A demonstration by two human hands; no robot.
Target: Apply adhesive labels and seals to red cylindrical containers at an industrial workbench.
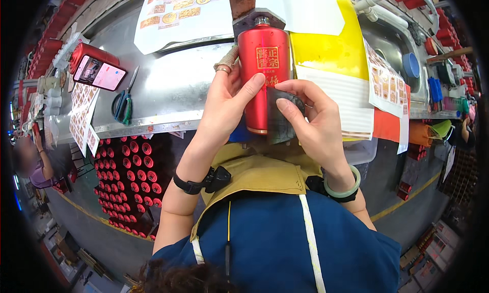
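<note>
A glossy red bottle [256, 107] with gold lettering on its front lies in front of me, its neck end pointing away and set against a dark metal holder [275, 19]. My left hand [229, 91] grips the bottle's left side, thumb resting on its front; a finger of this hand has a tan wrap [226, 59]. In my right hand [313, 114] is a dark grey, flat, flexible-looking pad [283, 125], pinched between thumb and fingers. Its edge is against the bottle's lower right side. The bottle's underside is hidden.
On the metal bench [158, 86] are green-handled scissors [122, 107], a phone [100, 73] leaning on a red bottle, and sheets of gold stickers [178, 10]. Yellow sheeting [321, 48] lies right, near a sink [402, 43]. Red-capped bottles [135, 176] stand below left. Another person [43, 163] is far left.
</note>
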